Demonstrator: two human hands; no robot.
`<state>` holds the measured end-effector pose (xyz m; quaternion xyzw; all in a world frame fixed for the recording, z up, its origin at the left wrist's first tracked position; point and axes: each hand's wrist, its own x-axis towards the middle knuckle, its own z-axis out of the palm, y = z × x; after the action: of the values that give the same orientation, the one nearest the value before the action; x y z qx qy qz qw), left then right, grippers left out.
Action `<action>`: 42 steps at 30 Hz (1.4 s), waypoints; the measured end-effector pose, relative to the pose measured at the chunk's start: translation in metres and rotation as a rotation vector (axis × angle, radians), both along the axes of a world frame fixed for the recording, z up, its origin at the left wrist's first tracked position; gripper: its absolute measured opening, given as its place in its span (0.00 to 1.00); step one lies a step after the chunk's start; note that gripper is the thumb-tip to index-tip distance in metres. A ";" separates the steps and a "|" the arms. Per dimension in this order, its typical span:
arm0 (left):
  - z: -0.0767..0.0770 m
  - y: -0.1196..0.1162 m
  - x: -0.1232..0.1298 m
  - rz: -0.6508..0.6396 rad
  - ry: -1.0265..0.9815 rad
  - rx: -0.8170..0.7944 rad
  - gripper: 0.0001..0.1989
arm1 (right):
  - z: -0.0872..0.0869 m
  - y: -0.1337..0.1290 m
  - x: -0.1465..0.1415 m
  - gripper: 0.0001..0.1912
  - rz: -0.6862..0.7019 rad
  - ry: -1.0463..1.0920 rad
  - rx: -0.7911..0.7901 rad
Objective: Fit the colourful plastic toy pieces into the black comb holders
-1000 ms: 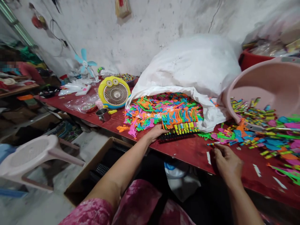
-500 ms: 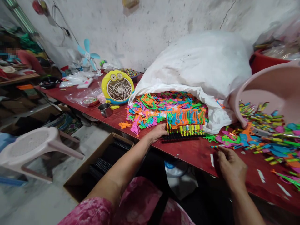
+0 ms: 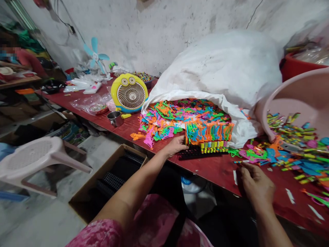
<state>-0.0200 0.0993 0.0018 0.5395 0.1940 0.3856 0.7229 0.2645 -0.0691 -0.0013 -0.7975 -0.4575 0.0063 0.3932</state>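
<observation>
My left hand [image 3: 176,145] lies on the red table, its fingers against the left end of a black plastic comb-like rack [image 3: 197,154]. A tight row of bright plastic pieces with yellow and green stems [image 3: 209,137] stands in that rack. Behind it, a heap of multicoloured plastic shapes [image 3: 180,118] spills from a white woven sack [image 3: 226,68]. My right hand [image 3: 257,187] rests on the table edge with curled fingers, close to a small striped piece [image 3: 239,161]. Whether those fingers hold anything is hidden. Another colourful pile [image 3: 290,151] lies to the right.
A tilted pink basin [image 3: 295,96] and red tub [image 3: 300,68] stand at the right. A yellow fan [image 3: 129,93] and steel cup [image 3: 115,118] sit on the table. Below are a cardboard box of black racks [image 3: 108,185] and a white stool [image 3: 33,157]. A co-worker [image 3: 23,58] sits far left.
The whole scene has slid right and slightly up in the view. Both hands keep about the same place beside the rack and the small piece.
</observation>
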 end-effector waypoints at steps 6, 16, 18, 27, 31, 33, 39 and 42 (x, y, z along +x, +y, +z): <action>-0.003 -0.001 0.003 0.036 0.025 -0.004 0.26 | 0.007 0.000 -0.006 0.24 -0.017 0.035 -0.010; -0.003 -0.002 0.008 0.074 0.025 0.009 0.26 | 0.005 0.000 -0.005 0.24 -0.003 0.036 0.000; -0.002 -0.003 0.009 0.089 0.012 0.011 0.26 | 0.006 0.000 -0.007 0.24 -0.012 0.027 -0.003; -0.002 -0.005 0.011 0.107 0.034 0.015 0.27 | 0.008 -0.001 -0.009 0.23 0.001 0.018 0.021; -0.003 -0.004 0.011 0.122 0.041 0.023 0.27 | 0.010 0.000 -0.011 0.23 0.004 0.024 0.025; -0.004 -0.005 0.011 0.133 0.044 0.030 0.26 | 0.011 0.000 -0.013 0.23 -0.003 -0.020 0.013; -0.006 -0.015 0.019 0.269 0.159 0.134 0.18 | 0.010 -0.005 -0.039 0.21 0.091 -0.283 0.059; -0.007 -0.024 0.022 0.375 0.285 0.198 0.12 | 0.005 -0.011 -0.071 0.18 0.170 -0.306 0.106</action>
<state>0.0024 0.0753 -0.0055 0.6111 0.3518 0.4502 0.5479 0.1934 -0.0800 0.0039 -0.7258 -0.5774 -0.1060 0.3586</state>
